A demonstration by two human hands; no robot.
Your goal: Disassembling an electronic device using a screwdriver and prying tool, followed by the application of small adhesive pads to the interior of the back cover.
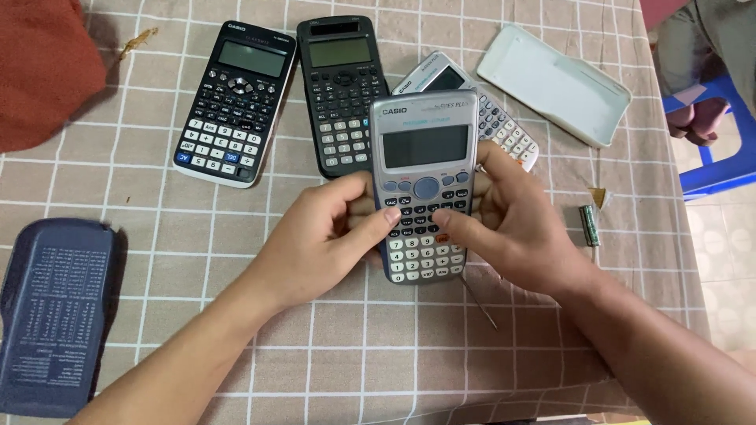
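head view: mid key-pressing on a grey calculator (424,185), held upright over the checked worktop (315,362). left hand (315,236) curled round its left edge, thumb on keys; right hand (512,228) wrapped round the right, thumb pressing. next likely calls for steady thumbs.

Silver calculator (425,185) smooth plastic (faintly glossy); checked tablecloth (331,346) matt woven cloth.

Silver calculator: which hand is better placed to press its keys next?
Probably the right hand: its thumb already lies on the silver calculator keypad, while the left hand grips the left edge, steadying it.
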